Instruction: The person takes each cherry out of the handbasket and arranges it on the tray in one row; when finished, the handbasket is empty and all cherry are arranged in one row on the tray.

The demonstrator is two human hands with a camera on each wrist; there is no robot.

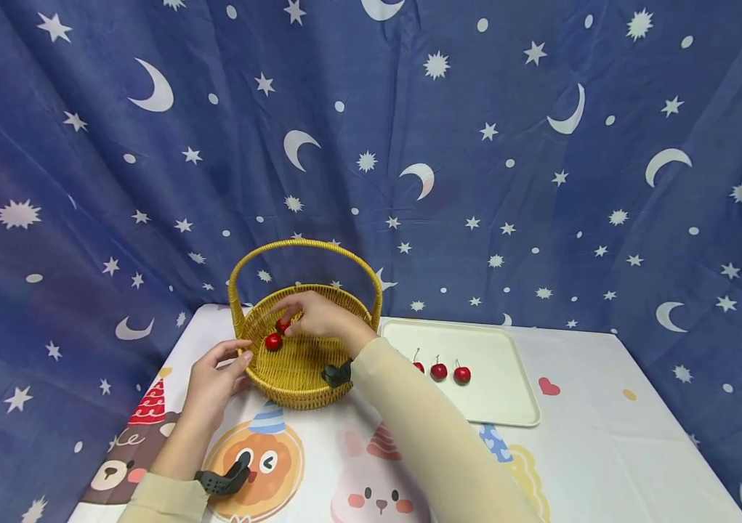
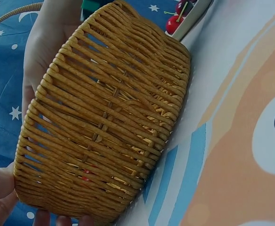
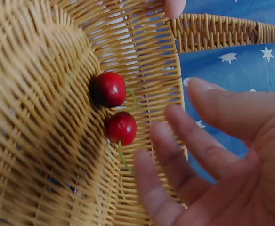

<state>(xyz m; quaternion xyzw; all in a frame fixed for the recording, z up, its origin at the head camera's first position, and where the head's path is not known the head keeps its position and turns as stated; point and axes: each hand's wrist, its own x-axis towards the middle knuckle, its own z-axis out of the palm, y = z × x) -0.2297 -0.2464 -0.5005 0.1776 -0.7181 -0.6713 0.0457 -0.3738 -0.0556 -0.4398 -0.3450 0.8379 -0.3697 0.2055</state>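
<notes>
A yellow wicker basket (image 1: 299, 398) with a tall arched handle stands on the table. My left hand (image 1: 212, 378) holds its left rim, thumb at the edge and fingers around the outer side. Two red cherries (image 3: 111, 89) with green stems lie inside, close together by the basket's left wall. Over the basket's inside hovers my right hand (image 1: 318, 316), fingers spread and loosely bent, holding nothing. In the right wrist view its fingertips (image 3: 147, 162) are near the lower cherry (image 3: 122, 128), apart from it.
Right of the basket lies a cream tray (image 1: 501, 399). Cherries (image 1: 438, 372) stand in a row on it, the leftmost partly behind the right sleeve (image 1: 423, 428). A white tablecloth (image 1: 606, 421) with cartoon animals covers the table, and a blue star-and-moon curtain (image 1: 449, 240) hangs behind.
</notes>
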